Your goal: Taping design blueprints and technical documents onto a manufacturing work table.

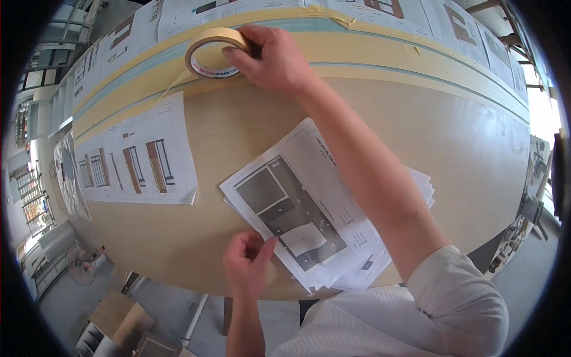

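Observation:
My right hand (276,56) reaches across to the far side of the table and is closed on a roll of masking tape (196,65), thumb inside its ring. A thin pale strip of tape runs from the roll down toward the top of a printed drawing sheet (137,157) lying at the left. Low in the middle, my left hand (247,262) is loosely curled, its thumb apart from the fingers, with nothing visible in it. Its thumb is by the left edge of a stack of drawing sheets (309,154), partly covered by my right forearm.
The wooden tabletop (464,154) has yellowish tape and blue-green bands (380,65) along its far side. More printed sheets (410,18) line the far edge. Beyond the table stand a fan (81,265) and wooden boxes (119,318) at lower left.

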### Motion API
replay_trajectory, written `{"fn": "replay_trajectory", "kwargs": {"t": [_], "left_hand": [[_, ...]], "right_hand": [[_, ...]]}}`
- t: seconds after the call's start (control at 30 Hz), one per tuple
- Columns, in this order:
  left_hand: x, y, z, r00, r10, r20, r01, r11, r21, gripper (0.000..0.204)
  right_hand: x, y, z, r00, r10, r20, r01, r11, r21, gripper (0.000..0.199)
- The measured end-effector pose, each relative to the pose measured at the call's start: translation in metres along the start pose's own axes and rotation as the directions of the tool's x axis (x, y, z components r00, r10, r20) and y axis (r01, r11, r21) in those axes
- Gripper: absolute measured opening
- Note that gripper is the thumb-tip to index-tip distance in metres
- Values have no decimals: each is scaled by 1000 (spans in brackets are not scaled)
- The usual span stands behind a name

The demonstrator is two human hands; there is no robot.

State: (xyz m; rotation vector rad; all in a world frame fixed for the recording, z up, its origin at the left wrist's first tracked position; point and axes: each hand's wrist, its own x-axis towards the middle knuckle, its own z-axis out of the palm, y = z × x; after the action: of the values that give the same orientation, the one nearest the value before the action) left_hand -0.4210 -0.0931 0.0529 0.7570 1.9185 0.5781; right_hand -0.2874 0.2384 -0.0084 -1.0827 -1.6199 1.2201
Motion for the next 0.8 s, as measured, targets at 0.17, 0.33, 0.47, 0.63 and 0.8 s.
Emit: {"fn": "replay_trajectory", "kwargs": {"t": [0.17, 0.33, 0.47, 0.63, 0.8], "left_hand": [[8, 2, 9, 992, 69, -102, -64, 996, 55, 15], [2, -10, -24, 937, 260, -235, -240, 964, 111, 9], [7, 7, -25, 938, 116, -327, -226, 919, -323, 23], [13, 8, -35, 952, 8, -305, -86, 966, -243, 37], [6, 9, -50, 945, -26, -327, -112, 911, -397, 34]], "right_hand": [[-2, -1, -9, 999, 18, -42, -20, 998, -56, 29], [2, 8, -2, 997, -67, -37, 66, 997, -28, 30], [0, 7, -4, 994, -98, -46, 95, 994, -47, 31], [-1, 7, -1, 996, -59, -68, 55, 997, -56, 29], [3, 3, 9, 975, -138, -177, 120, 987, -111, 28]]}}
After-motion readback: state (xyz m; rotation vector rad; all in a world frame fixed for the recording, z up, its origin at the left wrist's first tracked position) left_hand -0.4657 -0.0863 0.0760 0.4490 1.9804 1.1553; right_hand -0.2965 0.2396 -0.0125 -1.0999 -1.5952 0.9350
